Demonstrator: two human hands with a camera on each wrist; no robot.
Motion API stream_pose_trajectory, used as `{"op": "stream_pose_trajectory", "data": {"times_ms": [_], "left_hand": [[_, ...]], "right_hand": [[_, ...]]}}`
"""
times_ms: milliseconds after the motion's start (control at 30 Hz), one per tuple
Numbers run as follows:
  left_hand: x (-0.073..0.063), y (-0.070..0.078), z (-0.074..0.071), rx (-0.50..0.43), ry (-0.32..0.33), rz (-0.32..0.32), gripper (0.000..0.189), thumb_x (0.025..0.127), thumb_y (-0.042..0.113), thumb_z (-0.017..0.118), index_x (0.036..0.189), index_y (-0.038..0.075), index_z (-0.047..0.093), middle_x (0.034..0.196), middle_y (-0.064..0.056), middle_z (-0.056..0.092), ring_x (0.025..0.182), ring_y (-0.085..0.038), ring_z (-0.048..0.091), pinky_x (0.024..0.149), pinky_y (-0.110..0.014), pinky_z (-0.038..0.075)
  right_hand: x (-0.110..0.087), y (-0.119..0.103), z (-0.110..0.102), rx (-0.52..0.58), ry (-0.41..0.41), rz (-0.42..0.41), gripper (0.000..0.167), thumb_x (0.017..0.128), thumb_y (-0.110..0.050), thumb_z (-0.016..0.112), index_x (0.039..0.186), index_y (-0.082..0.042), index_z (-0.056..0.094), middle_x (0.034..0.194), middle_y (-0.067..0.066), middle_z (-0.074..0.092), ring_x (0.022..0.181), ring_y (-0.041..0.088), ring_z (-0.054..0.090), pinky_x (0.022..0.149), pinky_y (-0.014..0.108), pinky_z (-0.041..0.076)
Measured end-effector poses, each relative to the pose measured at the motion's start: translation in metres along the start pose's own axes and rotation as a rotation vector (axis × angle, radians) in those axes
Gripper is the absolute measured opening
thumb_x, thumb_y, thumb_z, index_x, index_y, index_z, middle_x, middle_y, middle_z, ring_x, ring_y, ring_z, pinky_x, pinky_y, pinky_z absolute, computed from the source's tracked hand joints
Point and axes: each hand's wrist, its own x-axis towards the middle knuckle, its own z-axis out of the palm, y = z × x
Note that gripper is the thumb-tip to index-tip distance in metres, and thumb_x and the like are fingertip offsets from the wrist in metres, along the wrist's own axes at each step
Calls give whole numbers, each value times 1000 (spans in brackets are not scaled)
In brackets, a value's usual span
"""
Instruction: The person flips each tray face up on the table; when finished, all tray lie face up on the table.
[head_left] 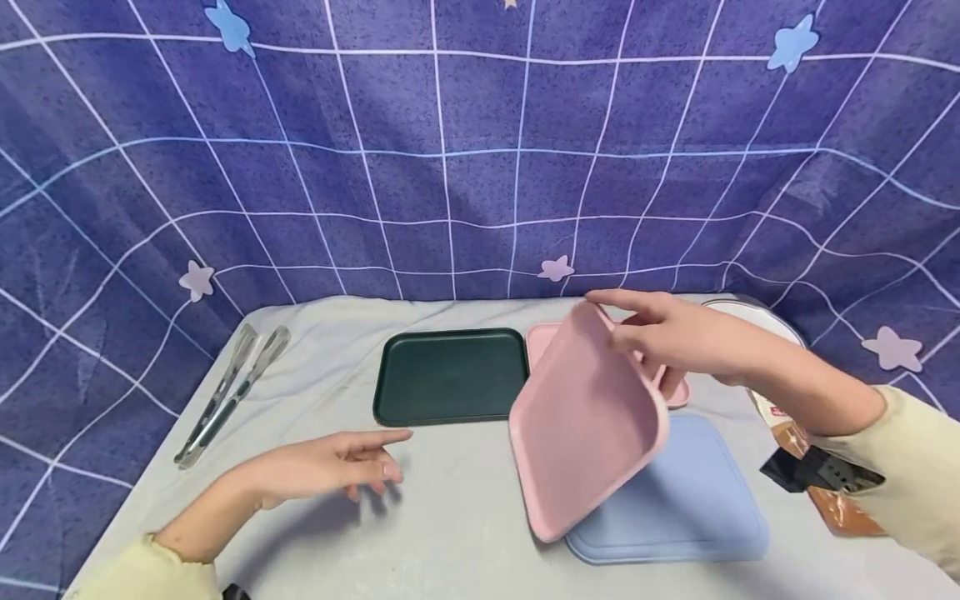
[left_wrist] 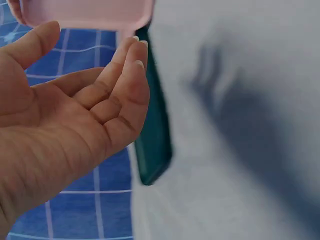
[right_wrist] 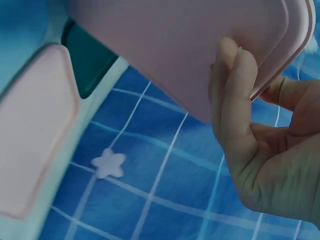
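Note:
My right hand (head_left: 667, 337) pinches a pink tray (head_left: 585, 417) by its upper edge and holds it tilted, its inner face toward the head camera. In the right wrist view the fingers lie against the underside of this pink tray (right_wrist: 185, 45). Partly behind it lies a second pink tray (head_left: 543, 337) on the cloth. A light blue tray (head_left: 682, 500) lies below the held one and is partly covered by it. Left of these is a dark green tray (head_left: 452, 375). My left hand (head_left: 337, 467) hovers in front of the green tray, fingers loosely extended, holding nothing.
Metal tongs (head_left: 232, 396) lie at the table's left side. On the right, partly behind my forearm, are a round white-and-metal item (head_left: 757, 317) and a brown packet (head_left: 847, 508). A blue grid-patterned curtain (head_left: 480, 183) hangs behind the white-covered table (head_left: 450, 517).

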Motion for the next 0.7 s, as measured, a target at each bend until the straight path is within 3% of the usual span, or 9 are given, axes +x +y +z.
{"op": "stream_pose_trajectory", "data": {"times_ms": [167,400,700], "left_hand": [[9,-15,15,-57,-46,16,69,104,29,54,160,3,21,117,-16,68,101,-26,67,77,-30,53],[20,-18,31,-180,-36,74,76,106,27,51,163,12,4,114,-15,70,100,-25,68,78,-31,52],[21,-28,39,-330,69,225,78,104,13,52,161,4,-1,93,3,69,81,-7,65,74,-23,50]], "right_hand": [[-3,39,-7,227,-36,-6,73,101,-17,51,163,-19,13,108,14,69,76,27,73,62,46,60],[-2,75,20,492,-69,-110,73,102,-14,53,162,-19,12,119,10,62,88,28,74,72,52,60],[0,98,52,593,3,-166,70,101,-12,55,160,-19,18,107,8,60,85,20,73,68,47,60]]}}
